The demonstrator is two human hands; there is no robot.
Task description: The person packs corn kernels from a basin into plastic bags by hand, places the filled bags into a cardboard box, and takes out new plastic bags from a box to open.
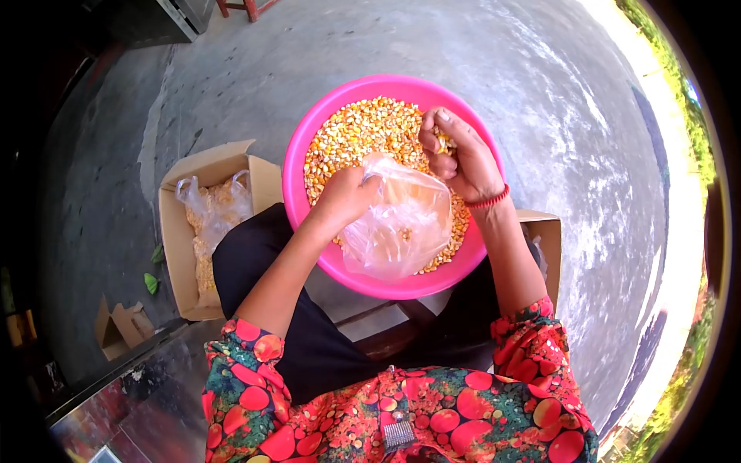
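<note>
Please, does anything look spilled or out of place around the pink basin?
I see nothing spilled. Only two green scraps, perhaps leaves, seem odd: they lie loose on the floor beside the cardboard box left of the basin.

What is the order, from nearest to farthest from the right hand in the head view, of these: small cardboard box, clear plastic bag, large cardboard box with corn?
1. Clear plastic bag: just below and left of the right hand, over the pink basin.
2. Large cardboard box: left of the basin.
3. Small cardboard box: lower left, farthest.
</note>
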